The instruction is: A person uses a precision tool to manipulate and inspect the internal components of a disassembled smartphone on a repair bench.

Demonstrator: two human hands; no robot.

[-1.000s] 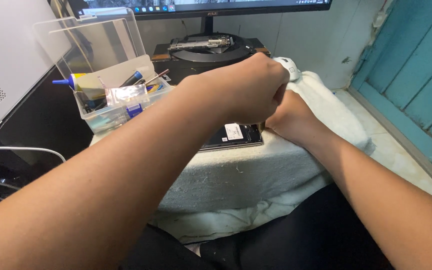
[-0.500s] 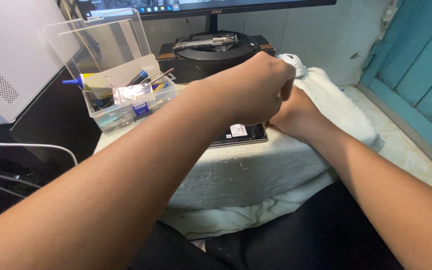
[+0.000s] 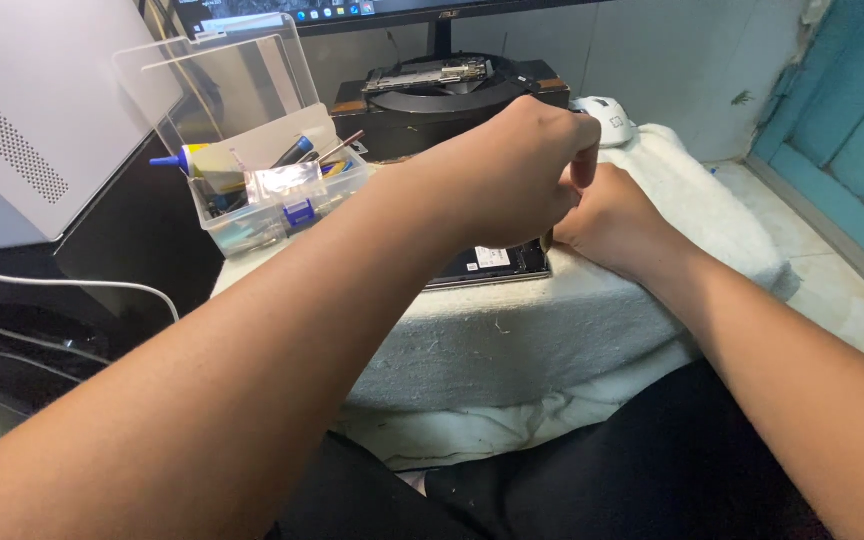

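My left hand [image 3: 517, 165] is curled into a fist, thumb and fingers pinched together, above a dark flat opened device [image 3: 492, 264] lying on a white towel [image 3: 552, 330]. Anything between the fingers is hidden. My right hand [image 3: 617, 222] rests at the device's right edge, just under and touching my left hand. Its fingers are hidden behind the left hand. My left forearm covers most of the device.
A clear plastic box [image 3: 252, 190] with a glue bottle, pens and small tools stands at the towel's left. Behind are a black monitor stand [image 3: 442, 85] with a metal part on it and a white mouse [image 3: 607, 118]. A white computer case [image 3: 22, 120] and cables are at left.
Both hands stay together over the device. The view has shifted a little, and my left hand has edged slightly to the right.
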